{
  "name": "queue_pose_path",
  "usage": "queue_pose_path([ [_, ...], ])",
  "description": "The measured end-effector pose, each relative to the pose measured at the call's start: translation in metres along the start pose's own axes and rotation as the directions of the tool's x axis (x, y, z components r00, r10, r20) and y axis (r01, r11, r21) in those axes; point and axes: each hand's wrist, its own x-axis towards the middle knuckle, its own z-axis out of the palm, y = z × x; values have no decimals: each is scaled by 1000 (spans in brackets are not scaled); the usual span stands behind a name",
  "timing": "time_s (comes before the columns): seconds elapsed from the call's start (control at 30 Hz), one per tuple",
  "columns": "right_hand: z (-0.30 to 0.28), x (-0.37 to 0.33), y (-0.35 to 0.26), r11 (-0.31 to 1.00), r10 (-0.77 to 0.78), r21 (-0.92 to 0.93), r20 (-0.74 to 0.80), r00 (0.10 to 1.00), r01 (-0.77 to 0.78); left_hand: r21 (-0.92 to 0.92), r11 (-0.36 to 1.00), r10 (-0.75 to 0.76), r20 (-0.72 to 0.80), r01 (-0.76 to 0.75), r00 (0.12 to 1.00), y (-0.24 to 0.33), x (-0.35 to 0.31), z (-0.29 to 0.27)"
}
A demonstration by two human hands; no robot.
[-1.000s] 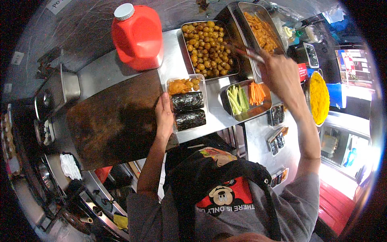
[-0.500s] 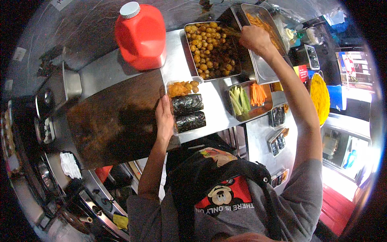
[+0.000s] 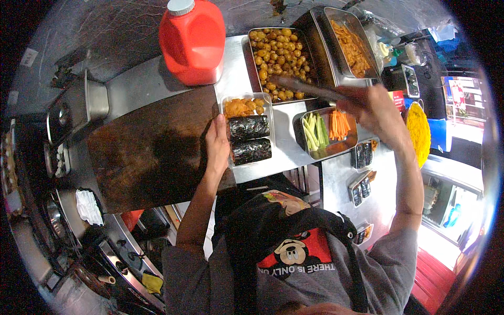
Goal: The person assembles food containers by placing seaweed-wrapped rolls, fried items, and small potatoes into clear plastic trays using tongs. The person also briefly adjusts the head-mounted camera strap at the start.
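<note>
Along the left side of a clear plastic container (image 3: 271, 113), my left hand (image 3: 217, 140) grips the rim. In it lie two seaweed rolls (image 3: 249, 127), orange pickle slices (image 3: 239, 107) and a few small round potatoes. My right hand (image 3: 379, 116), blurred by motion, is closed on a long metal utensil (image 3: 320, 90) that looks like tongs. Its tip points left over the near edge of a metal tray (image 3: 255, 65) of glazed small potatoes (image 3: 278, 55). Just below the utensil stands a metal tray (image 3: 319, 156) of cucumber sticks (image 3: 315, 131) and carrot sticks (image 3: 340, 125).
A dark cutting board (image 3: 152, 147) covers the left counter, with a red jug (image 3: 191, 44) behind it. A deep tray of orange pickle (image 3: 352, 44) stands at back right. Packed containers (image 3: 361, 189) sit on the right counter, near a round heap of yellow shreds (image 3: 418, 134).
My right hand has come back from the pickle tray toward me, and the utensil now lies across above the vegetable sticks. My left hand stays on the container.
</note>
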Motion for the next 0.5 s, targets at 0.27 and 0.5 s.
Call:
queue_pose_path([
  [0.27,28,-28,-24,995,59,-86,151,987,-46,21,999,-45,26,45,999,4,2,6],
  [0.5,19,-33,-18,998,57,20,47,997,-58,-96,993,-64,61,70,996,7,-1,10],
])
